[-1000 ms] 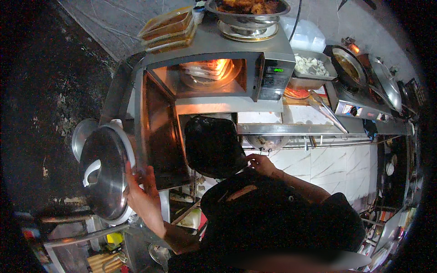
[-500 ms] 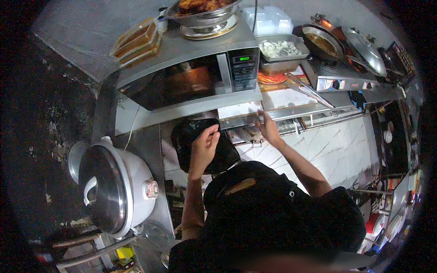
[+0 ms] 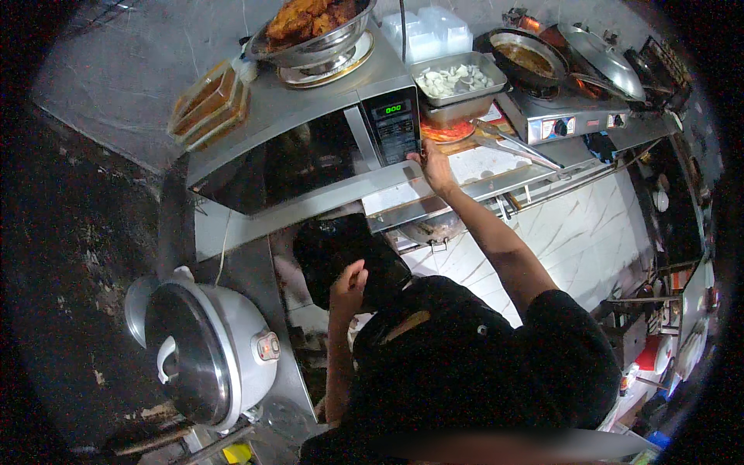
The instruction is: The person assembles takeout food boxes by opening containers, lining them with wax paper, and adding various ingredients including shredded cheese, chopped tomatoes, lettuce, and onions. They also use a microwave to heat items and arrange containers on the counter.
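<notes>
A steel-grey microwave [image 3: 279,159] stands on the counter, its door closed and its green display lit. My right hand [image 3: 435,169] reaches up to the lower right corner of its control panel [image 3: 391,128]. The fingers there are apart, with the tips at the panel's bottom edge and nothing held. Lower down, my left hand [image 3: 349,287] hangs in front of my body with its fingers loosely curled together and nothing visible in them. Just beyond it is a black plastic-lined bin [image 3: 333,244] below the counter.
A steel bowl of fried pieces [image 3: 349,27] and stacked tubs [image 3: 209,105] sit on the microwave. To its right are a tray of chopped white pieces [image 3: 457,80], tongs [image 3: 519,147] and a pan [image 3: 527,58] on a stove. A large rice cooker [image 3: 248,349] stands left.
My right hand has moved up to the microwave's control panel. My left hand has dropped back toward my body. The warm glow in the microwave window has gone dark. The view has shifted slightly.
</notes>
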Demonstrator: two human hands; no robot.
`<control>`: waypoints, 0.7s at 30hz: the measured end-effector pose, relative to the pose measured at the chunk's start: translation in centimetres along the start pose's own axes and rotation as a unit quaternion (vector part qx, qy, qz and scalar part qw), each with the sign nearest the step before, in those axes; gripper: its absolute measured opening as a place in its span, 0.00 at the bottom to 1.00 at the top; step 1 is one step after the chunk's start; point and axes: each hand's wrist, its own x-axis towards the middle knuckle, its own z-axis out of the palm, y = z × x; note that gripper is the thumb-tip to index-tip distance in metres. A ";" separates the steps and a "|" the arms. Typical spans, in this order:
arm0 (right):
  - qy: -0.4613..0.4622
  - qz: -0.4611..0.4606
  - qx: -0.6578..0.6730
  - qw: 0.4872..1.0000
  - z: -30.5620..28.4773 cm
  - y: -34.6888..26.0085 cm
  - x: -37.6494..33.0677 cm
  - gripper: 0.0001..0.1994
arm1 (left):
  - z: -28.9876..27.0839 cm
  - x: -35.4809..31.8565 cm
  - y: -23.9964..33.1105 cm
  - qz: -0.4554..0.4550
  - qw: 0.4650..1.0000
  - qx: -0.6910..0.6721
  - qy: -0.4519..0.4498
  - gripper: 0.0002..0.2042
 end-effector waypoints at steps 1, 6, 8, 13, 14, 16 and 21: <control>0.002 -0.014 0.013 1.000 0.0 -0.2 -0.1 0.19 | -0.3 -0.6 -0.4 -0.008 1.000 0.013 0.003 0.15; 0.041 -0.049 -0.008 0.998 0.4 -1.4 -1.0 0.19 | -0.4 -0.8 0.0 -0.044 0.998 0.016 -0.030 0.16; 0.050 -0.056 -0.026 0.997 0.6 -1.1 -0.7 0.19 | 0.1 -0.6 0.2 -0.039 0.998 0.005 -0.052 0.16; 0.052 -0.070 -0.062 0.994 0.6 -0.2 -0.6 0.20 | 0.9 -1.0 -1.9 0.020 0.998 0.013 -0.062 0.16; 0.048 -0.059 -0.056 0.996 0.8 -0.5 -0.7 0.20 | 1.0 -1.2 -2.5 0.022 0.998 0.006 -0.057 0.15; 0.043 -0.036 -0.046 0.997 1.2 -0.6 -0.7 0.20 | 1.0 -1.1 -2.9 -0.004 0.997 0.022 -0.074 0.15; 0.021 -0.053 0.003 0.998 1.1 1.2 -0.3 0.17 | 1.0 -1.6 -1.7 0.015 0.997 0.019 -0.070 0.16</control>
